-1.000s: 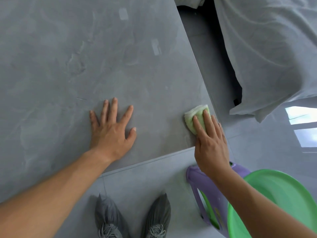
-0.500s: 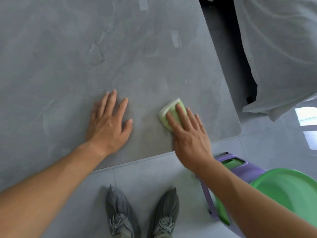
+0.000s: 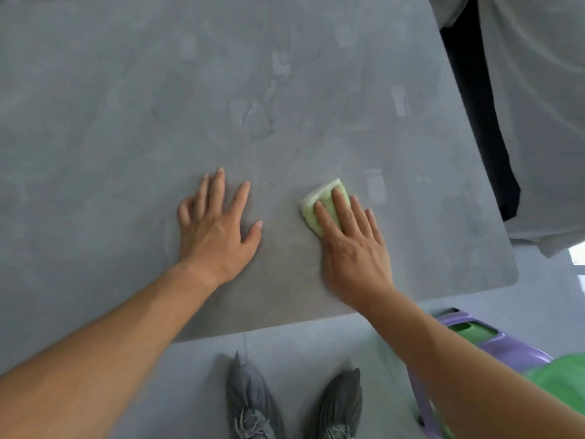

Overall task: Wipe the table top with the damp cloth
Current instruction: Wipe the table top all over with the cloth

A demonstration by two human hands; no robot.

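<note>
The grey marbled table top (image 3: 221, 90) fills most of the view. A folded light-green cloth (image 3: 319, 205) lies flat on it near the front right part. My right hand (image 3: 351, 245) presses down on the cloth with its fingers stretched over it, so only the cloth's far left part shows. My left hand (image 3: 215, 229) rests flat on the table a short way to the left of the cloth, fingers spread, holding nothing.
The table's front edge and rounded right corner (image 3: 506, 280) are close to my right hand. A purple stool (image 3: 493, 340) carrying a green basin (image 3: 563, 381) stands on the floor at the lower right. Grey draped fabric (image 3: 538, 106) hangs to the right. My shoes (image 3: 253, 403) are below the edge.
My right hand has slid the cloth leftward from the table's right edge towards my left hand. The left hand has stayed flat in place.
</note>
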